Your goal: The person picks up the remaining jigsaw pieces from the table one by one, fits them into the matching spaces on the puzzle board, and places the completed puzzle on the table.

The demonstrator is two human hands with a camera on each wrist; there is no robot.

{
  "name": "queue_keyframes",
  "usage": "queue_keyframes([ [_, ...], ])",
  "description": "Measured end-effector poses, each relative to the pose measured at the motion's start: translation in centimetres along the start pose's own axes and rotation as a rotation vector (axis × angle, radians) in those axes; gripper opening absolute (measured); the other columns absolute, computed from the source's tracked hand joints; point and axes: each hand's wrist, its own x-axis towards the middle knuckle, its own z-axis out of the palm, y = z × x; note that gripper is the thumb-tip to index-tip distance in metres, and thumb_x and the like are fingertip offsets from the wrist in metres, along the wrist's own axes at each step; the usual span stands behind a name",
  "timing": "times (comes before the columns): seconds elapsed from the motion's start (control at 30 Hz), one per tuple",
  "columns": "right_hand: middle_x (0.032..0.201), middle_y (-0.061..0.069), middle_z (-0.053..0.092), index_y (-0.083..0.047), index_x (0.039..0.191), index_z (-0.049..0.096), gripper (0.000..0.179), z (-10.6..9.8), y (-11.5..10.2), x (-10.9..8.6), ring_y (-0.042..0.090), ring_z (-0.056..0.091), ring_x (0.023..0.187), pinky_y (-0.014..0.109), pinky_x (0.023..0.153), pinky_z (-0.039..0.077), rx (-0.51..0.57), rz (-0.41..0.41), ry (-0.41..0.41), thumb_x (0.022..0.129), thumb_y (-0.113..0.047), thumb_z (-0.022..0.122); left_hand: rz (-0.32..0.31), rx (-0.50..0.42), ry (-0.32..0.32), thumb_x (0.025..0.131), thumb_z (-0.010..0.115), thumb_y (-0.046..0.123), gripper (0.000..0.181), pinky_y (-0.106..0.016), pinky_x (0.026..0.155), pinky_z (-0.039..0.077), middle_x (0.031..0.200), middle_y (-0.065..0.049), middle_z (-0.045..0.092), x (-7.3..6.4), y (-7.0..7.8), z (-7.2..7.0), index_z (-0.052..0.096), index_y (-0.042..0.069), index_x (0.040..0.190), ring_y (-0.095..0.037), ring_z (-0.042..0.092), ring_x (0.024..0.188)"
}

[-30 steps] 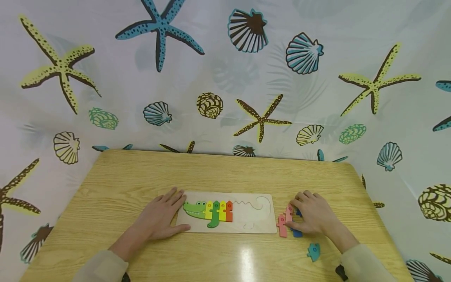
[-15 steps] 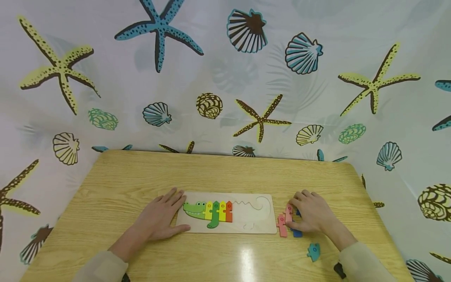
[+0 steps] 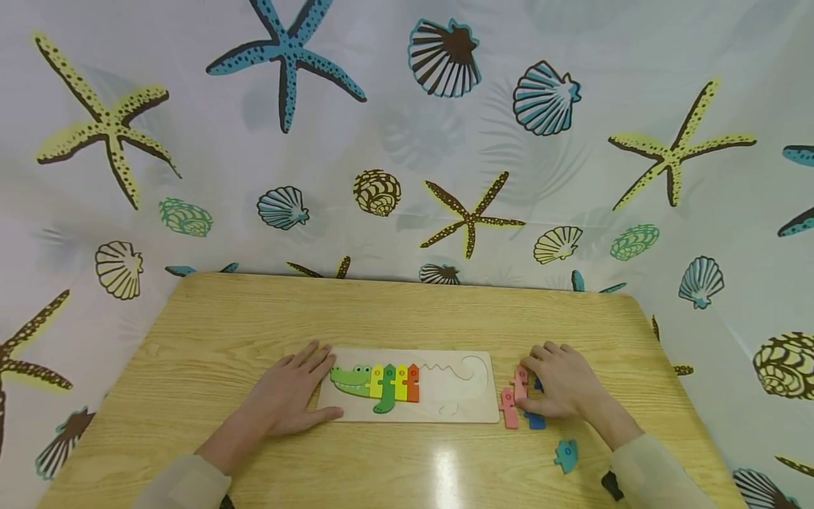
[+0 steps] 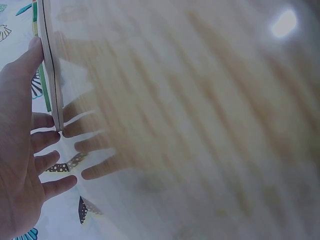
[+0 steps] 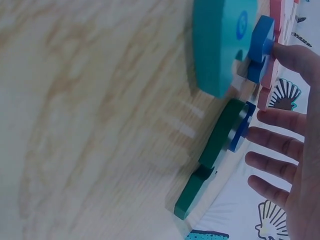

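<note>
A pale wooden puzzle board [image 3: 461, 399] lies on the table, its crocodile head [image 3: 351, 380] and several coloured body pieces filling the left part. My left hand [image 3: 292, 392] rests at the board's left end, fingers spread, thumb and fingertips on its edges. To the right of the board, my right hand [image 3: 559, 382] pinches a pink puzzle piece [image 3: 521, 385] lengthwise between thumb and index finger. A second pink piece [image 3: 509, 408] lies beside it. Blue pieces [image 3: 535, 421] show partly under the right hand. A green piece [image 5: 220, 135] appears in the right wrist view, hidden from the head view.
A teal tail-like piece [image 3: 566, 456] lies nearer the front, below the right hand. The wood-grain table [image 3: 407, 311] ends at the back against a hanging cloth [image 3: 407, 141] printed with starfish and shells.
Almost nothing moves. My right hand shifts very slightly toward the left with the pink piece; the left hand stays at the board's end.
</note>
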Motion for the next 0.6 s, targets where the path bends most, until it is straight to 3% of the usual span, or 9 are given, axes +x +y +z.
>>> queue_keyframes([
  [0.6,0.119,0.005,0.073,-0.017,0.123,0.074,0.074,-1.0,-0.37,0.46,0.027,0.066,0.109,0.051,0.095,0.058,0.032,-0.024,0.055,0.082,-0.078,0.069,0.001,-0.017,0.005,0.093,0.055,0.078,0.099,-0.061,0.122,0.04,0.169,-0.014,0.042,0.03,0.09,-0.09,0.044,0.007,0.161,-0.039,0.035,0.16],
])
